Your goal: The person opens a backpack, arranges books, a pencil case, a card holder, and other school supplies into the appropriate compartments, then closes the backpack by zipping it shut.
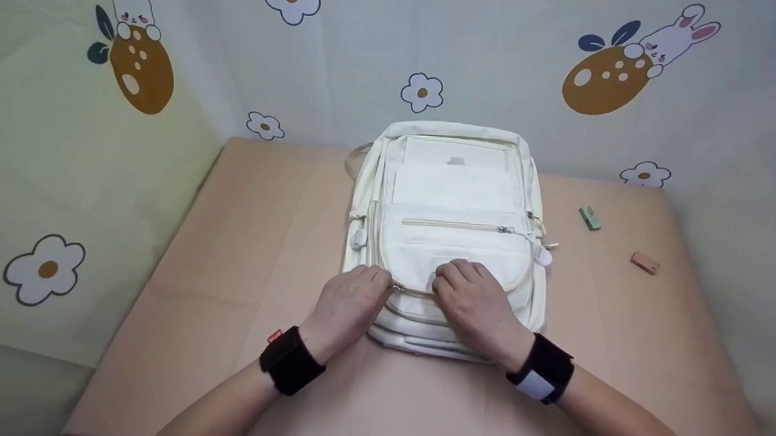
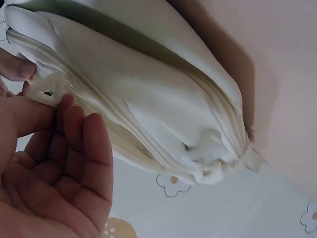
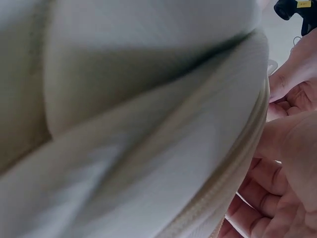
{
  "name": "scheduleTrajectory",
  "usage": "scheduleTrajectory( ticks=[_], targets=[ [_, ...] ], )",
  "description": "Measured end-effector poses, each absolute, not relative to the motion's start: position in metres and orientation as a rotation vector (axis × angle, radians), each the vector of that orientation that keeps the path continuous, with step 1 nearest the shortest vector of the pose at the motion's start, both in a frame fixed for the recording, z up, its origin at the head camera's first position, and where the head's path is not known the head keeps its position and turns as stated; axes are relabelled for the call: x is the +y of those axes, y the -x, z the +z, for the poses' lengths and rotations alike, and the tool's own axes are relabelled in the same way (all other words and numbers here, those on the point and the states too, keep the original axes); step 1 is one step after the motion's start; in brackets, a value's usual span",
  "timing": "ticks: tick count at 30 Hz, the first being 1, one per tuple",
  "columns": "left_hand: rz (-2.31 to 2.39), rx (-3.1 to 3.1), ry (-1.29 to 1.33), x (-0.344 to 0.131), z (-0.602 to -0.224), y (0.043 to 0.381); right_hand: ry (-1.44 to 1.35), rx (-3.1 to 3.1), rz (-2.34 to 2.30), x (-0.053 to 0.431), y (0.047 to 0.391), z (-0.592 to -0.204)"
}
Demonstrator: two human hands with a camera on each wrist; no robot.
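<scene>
A white backpack [image 1: 457, 188] lies on the table, its front pockets facing up. Down by the lower front pocket, my left hand [image 1: 353, 301] pinches a pale triangular zipper pull [image 2: 48, 90] between thumb and fingers. The zipper slider [image 1: 398, 287] shows beside those fingertips in the head view. My right hand [image 1: 472, 305] grips the edge of the same pocket, right of the left hand, with fingers bent over it. In the right wrist view the thumb lies against the zipped edge of the cloth [image 3: 218, 188]; the fingertips are hidden there.
A green block [image 1: 590, 218] and a brownish-pink block [image 1: 645, 263] lie on the table [image 1: 252, 239] to the right of the backpack. Another zipper [image 1: 455, 225] crosses the upper front. A patterned curtain [image 1: 361, 49] hangs behind and at both sides.
</scene>
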State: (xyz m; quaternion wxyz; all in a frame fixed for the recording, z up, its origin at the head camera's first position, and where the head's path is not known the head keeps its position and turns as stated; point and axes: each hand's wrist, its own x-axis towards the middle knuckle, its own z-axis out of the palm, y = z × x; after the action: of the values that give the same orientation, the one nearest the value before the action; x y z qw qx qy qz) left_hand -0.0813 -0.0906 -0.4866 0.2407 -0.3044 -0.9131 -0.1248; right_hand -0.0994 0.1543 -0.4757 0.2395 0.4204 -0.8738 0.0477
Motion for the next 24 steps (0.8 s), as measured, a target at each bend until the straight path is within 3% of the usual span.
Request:
scheduleTrajectory(
  ticks=[12,24],
  targets=[
    [-0.403,-2.554,0.714,-0.115,-0.482,0.107,-1.143,-2.394,0.144,0.154,0.097,-0.474],
    [-0.529,-2.55,0.675,-0.115,-0.483,0.106,-1.095,-2.4,0.182,0.128,0.094,-0.457]
  ],
)
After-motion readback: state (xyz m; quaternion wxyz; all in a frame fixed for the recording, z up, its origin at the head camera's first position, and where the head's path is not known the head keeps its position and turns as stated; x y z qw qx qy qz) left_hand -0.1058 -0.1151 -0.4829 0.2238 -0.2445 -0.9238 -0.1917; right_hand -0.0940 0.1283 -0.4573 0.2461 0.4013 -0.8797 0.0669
